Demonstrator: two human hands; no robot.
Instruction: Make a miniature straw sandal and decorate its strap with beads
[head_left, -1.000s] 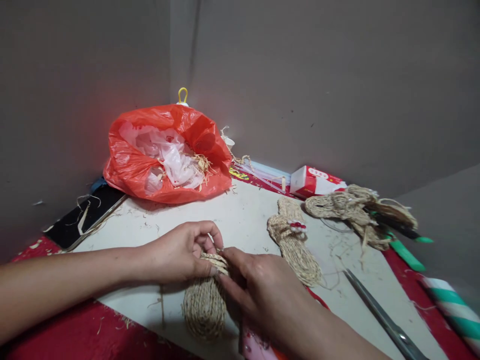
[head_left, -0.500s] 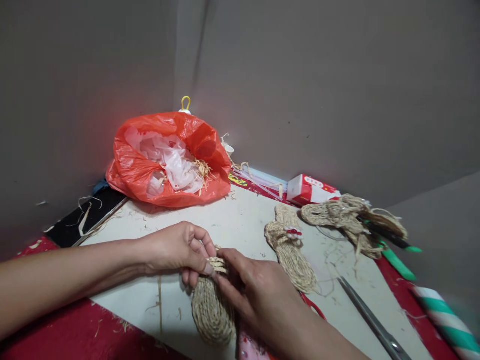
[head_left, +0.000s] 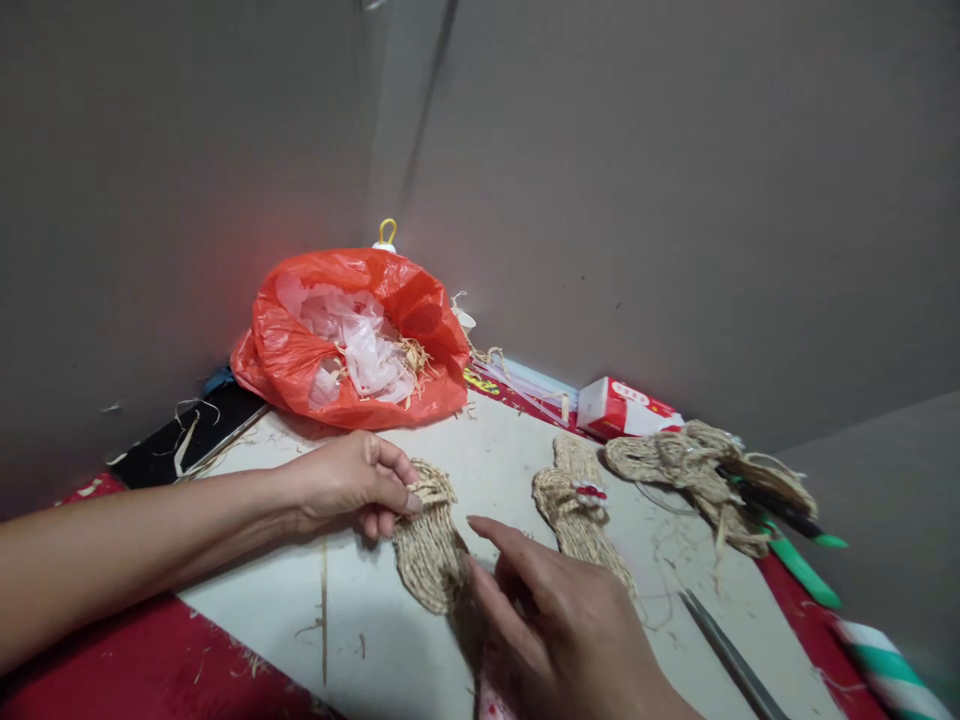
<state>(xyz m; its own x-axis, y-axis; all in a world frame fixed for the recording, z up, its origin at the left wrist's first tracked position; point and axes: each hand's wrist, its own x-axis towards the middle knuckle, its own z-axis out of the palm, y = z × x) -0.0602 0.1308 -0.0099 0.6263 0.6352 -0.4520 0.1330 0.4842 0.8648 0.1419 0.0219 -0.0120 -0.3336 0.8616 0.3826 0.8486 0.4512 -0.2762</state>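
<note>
A small woven straw sandal lies on the pale board in front of me. My left hand pinches its far end, at the strap. My right hand hovers just right of the sandal with the fingers apart and the index finger stretched out; nothing shows in it. A second straw sandal with a red and white ornament lies a little further right.
A red plastic bag with white plastic and straw scraps sits in the corner. A black phone lies left. A red and white box, more straw pieces, green pens and scissors lie right.
My right hand has let go of the sandal's end and drawn back to the right. The left hand keeps its pinch and the sandal has shifted up and away from me. The view tilted upward.
</note>
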